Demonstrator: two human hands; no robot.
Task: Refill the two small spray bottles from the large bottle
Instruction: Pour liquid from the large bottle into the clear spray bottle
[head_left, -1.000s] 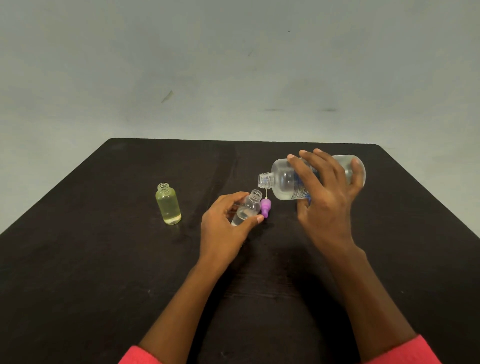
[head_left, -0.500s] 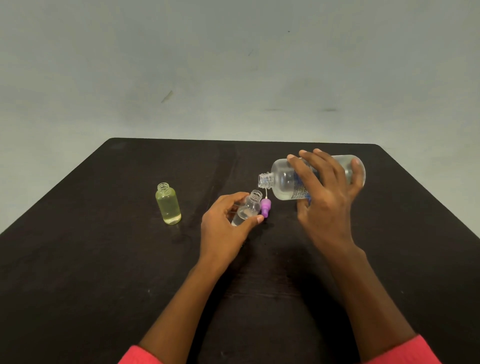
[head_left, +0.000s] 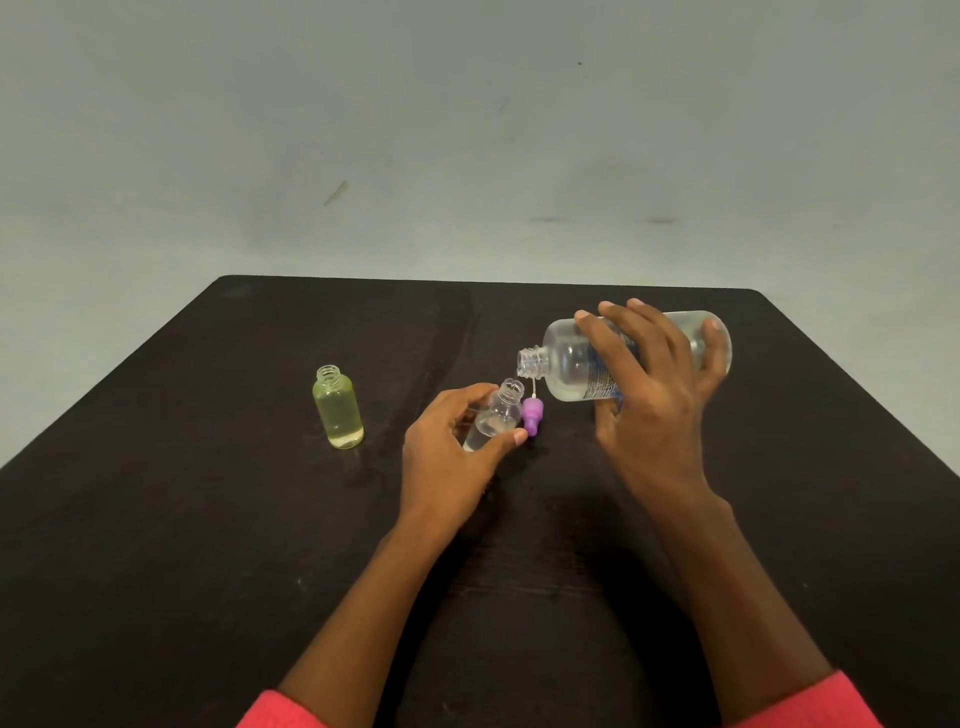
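Observation:
My right hand (head_left: 649, 395) grips the large clear bottle (head_left: 566, 364), tipped almost level with its open mouth pointing left, just above the mouth of a small clear bottle (head_left: 498, 415). My left hand (head_left: 452, 457) holds that small bottle tilted toward the large one; it has clear liquid in its lower part. A purple spray cap (head_left: 532, 415) with a thin white tube lies on the table right behind the small bottle. A second small bottle (head_left: 337, 408), open and nearly full of yellowish liquid, stands upright to the left, apart from both hands.
Everything rests on a dark table (head_left: 208, 519) whose far edge runs in front of a pale grey wall. My red sleeves show at the bottom edge.

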